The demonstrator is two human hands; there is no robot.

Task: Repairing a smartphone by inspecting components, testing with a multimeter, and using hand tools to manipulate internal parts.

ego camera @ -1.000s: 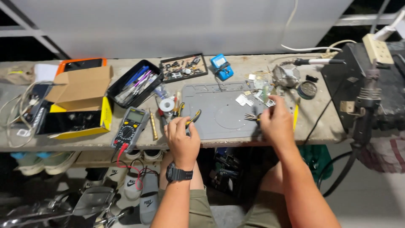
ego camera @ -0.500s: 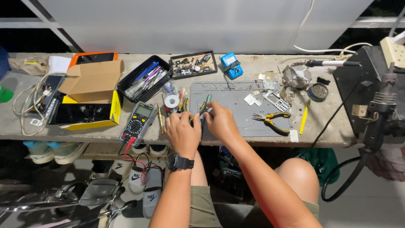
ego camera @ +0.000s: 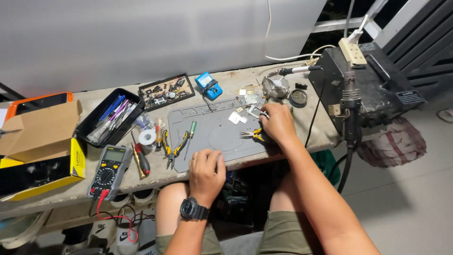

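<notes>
Since half a second ago, the right hand (ego camera: pixel 278 123) has left the mat's near edge and reached to the far right corner of the grey work mat (ego camera: pixel 212 134); its fingers curl over small metal parts (ego camera: pixel 250 111), grip unclear, just beyond the yellow-handled pliers (ego camera: pixel 251 135). Loosely closed and empty, the left hand (ego camera: pixel 206 171) rests on the mat's front edge.

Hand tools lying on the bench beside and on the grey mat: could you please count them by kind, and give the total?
Pliers: 2, one yellow-handled pair left of the grey mat, one on the mat by the right hand
Screwdrivers: 2, green-handled and red-handled
Multimeter: 1
Total: 5
The left hand rests at the mat's near edge.
</notes>
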